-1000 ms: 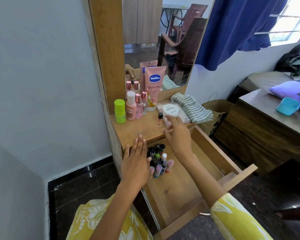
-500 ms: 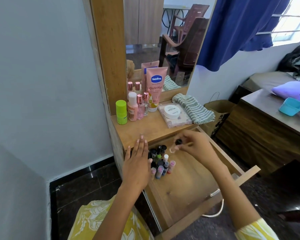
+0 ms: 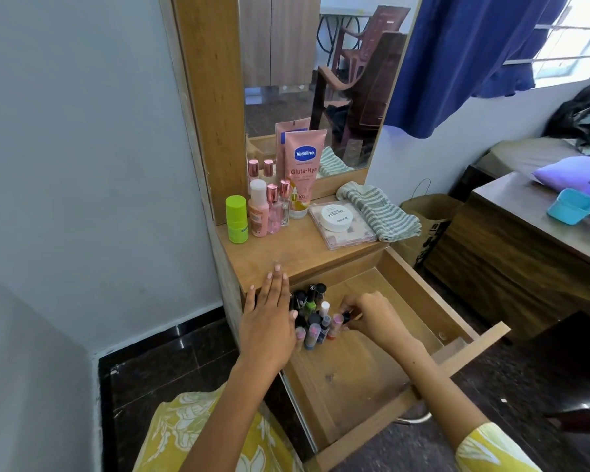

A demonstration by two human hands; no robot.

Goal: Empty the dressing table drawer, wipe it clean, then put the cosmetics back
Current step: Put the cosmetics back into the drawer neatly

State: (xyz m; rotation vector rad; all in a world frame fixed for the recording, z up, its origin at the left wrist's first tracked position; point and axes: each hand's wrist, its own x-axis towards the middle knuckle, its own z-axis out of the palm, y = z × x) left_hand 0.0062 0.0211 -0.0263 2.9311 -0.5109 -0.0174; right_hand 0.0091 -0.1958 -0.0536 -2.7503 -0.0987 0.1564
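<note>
The wooden drawer [image 3: 423, 301] of the dressing table stands pulled out. Several small nail polish bottles [image 3: 312, 313] stand clustered in its back left corner. My right hand [image 3: 368, 318] pinches one small black-capped bottle [image 3: 345, 316] and holds it against the right side of that cluster. My left hand [image 3: 269, 318] lies flat with straight fingers along the cluster's left side, its fingertips over the table top's front edge. On the table top stand a green bottle [image 3: 236, 219], pink bottles [image 3: 266, 209], a Vaseline tube [image 3: 304, 165] and a white jar [image 3: 336, 218] on a flat palette.
A striped cloth [image 3: 378, 212] lies folded at the table top's right end. A mirror stands behind the cosmetics. A brown paper bag [image 3: 426, 219] and a wooden cabinet [image 3: 511, 253] with a blue tub [image 3: 571, 206] stand to the right. The grey wall is close on the left.
My right hand took a small bottle from the table top and brought it down into the drawer beside the cluster. My left hand stayed by the cluster.
</note>
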